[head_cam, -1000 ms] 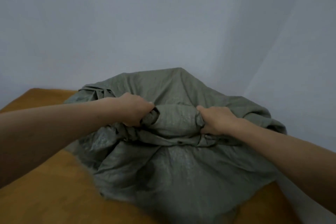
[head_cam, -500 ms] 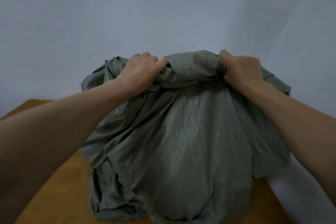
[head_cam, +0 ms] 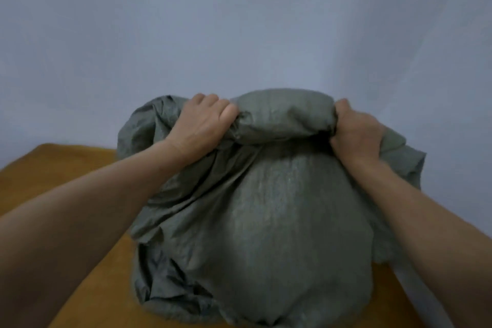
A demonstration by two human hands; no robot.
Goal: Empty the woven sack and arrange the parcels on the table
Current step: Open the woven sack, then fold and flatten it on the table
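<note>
Both hands are gripping the grey-green woven sack [head_cam: 271, 221] by its bunched far top: left hand [head_cam: 203, 128], right hand [head_cam: 356, 130]; the sack is sitting on the orange table [head_cam: 66, 168]

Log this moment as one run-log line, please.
woven sack: bulging, upright on table | left hand: grips its bunched top | right hand: grips its bunched top | parcels: none visible
</note>
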